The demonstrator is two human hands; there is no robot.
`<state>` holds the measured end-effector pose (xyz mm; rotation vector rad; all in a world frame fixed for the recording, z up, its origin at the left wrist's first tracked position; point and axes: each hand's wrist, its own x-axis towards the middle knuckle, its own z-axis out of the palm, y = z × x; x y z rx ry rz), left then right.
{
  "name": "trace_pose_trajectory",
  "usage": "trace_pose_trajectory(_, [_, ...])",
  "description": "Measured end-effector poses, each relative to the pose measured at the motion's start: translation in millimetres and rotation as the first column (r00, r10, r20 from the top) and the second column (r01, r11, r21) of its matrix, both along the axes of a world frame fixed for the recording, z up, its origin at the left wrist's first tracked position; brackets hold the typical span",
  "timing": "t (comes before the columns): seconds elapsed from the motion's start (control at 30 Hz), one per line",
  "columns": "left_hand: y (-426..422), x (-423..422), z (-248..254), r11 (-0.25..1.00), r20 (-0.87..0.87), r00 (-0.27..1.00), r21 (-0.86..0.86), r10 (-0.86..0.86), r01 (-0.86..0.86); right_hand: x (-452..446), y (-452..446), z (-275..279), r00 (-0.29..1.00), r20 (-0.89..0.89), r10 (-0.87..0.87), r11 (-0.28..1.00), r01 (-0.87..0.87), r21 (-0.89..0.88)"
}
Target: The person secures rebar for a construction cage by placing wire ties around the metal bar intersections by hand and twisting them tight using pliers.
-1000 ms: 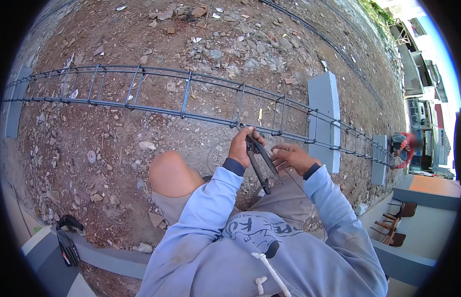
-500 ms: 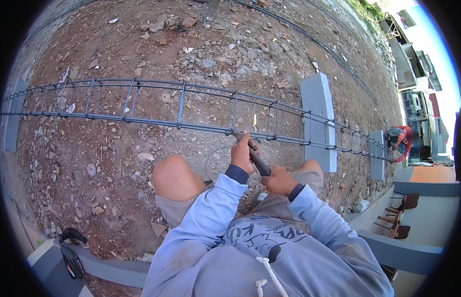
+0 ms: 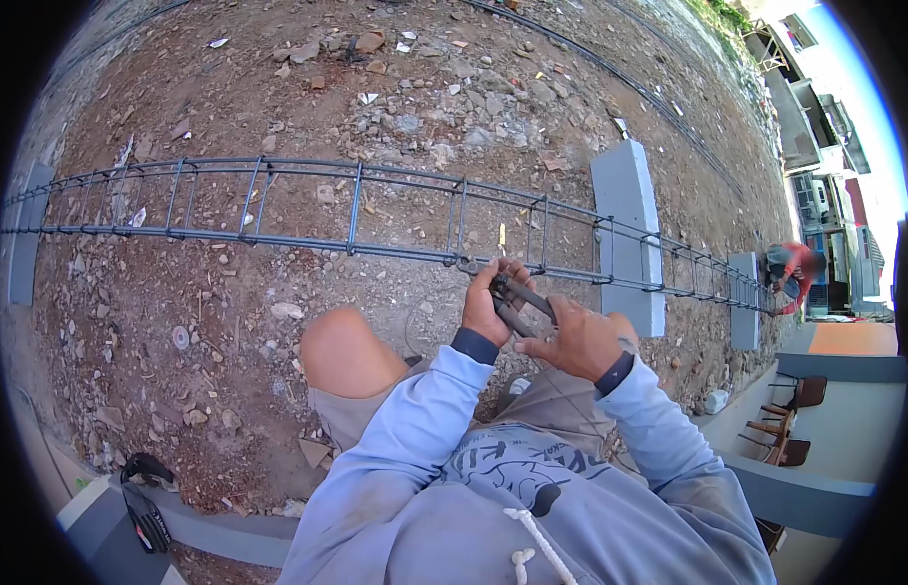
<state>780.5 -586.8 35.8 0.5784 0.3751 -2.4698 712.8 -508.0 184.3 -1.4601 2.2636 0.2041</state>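
A pair of dark pincers point(image 3: 534, 301) spans both of my hands, its two handles spread apart. Its head end lies at the lower bars of a long rebar cage point(image 3: 355, 210). My left hand point(image 3: 486, 310) is wrapped round the tool close to its head, just below the bars. Gripping the handle ends is my right hand point(image 3: 586, 339), nearer my knee. The jaws are small and partly hidden, so whether they bite on wire cannot be made out.
Grey blocks point(image 3: 627, 239) carry the cage above stony ground, another grey block point(image 3: 30, 234) at the far left. A co-worker in red point(image 3: 790, 273) crouches at the cage's far right end. A black strap point(image 3: 142, 502) hangs over the low wall at lower left.
The pincers' handles have opened from together to spread. My right hand has shifted slightly right and up, its fingers reaching over the upper handle. The left hand stays near the bars.
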Motion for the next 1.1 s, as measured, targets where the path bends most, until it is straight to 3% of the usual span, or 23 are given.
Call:
trace_pose_trajectory(0.03, [1.7, -1.6, 1.5, 0.999, 0.032, 0.999, 0.031, 0.016, -0.017, 8.2, 3.1, 6.2, 0.983, -0.167, 0.073, 0.994, -0.085, -0.064])
trace_pose_trajectory(0.13, [3.6, -10.0, 4.6, 0.995, 0.128, 0.989, 0.053, 0.074, -0.081, 20.4, 3.6, 5.6, 0.959, -0.281, 0.030, 0.998, -0.045, -0.045])
trace_pose_trajectory(0.27, [3.0, -18.5, 8.7, 0.995, 0.306, 0.952, 0.091, 0.011, -0.040, 30.6, 8.8, -21.9, 0.879, -0.477, 0.027, 0.998, -0.049, -0.033])
trace_pose_trajectory(0.37, [4.9, -24.3, 2.6, 0.991, 0.389, 0.920, 0.131, -0.042, -0.010, 23.4, 15.4, -53.1, 0.898, -0.434, -0.076, 0.997, 0.073, -0.025])
trace_pose_trajectory(0.4, [7.4, -25.8, -3.7, 0.993, 0.381, 0.923, 0.119, -0.049, 0.004, 17.4, 15.7, -58.8, 0.935, -0.308, -0.174, 0.983, 0.186, 0.010])
trace_pose_trajectory(0.5, [9.9, -26.5, -12.9, 0.994, 0.336, 0.940, 0.110, -0.052, 0.016, 3.1, 16.0, -75.5, 0.946, -0.135, -0.294, 0.948, 0.307, 0.089])
trace_pose_trajectory(0.6, [5.3, -21.1, -4.8, 0.991, 0.272, 0.961, 0.134, -0.043, 0.006, 5.2, 10.3, -69.7, 0.938, -0.155, -0.309, 0.943, 0.324, 0.078])
trace_pose_trajectory(0.77, [-1.1, -3.3, -2.7, 0.994, 0.069, 0.993, 0.063, -0.091, 0.087, 36.1, -0.9, -47.9, 0.915, -0.380, -0.136, 0.979, 0.184, 0.092])
trace_pose_trajectory(0.9, [-4.4, 3.8, 2.3, 0.996, 0.024, 0.998, 0.057, -0.066, 0.065, 44.8, -9.3, -40.0, 0.880, -0.471, -0.063, 0.985, 0.132, 0.114])
trace_pose_trajectory(1.1, [0.7, -2.5, -6.1, 0.991, 0.116, 0.987, 0.087, -0.111, 0.102, 38.1, -9.7, -42.3, 0.924, -0.267, -0.273, 0.944, 0.311, 0.109])
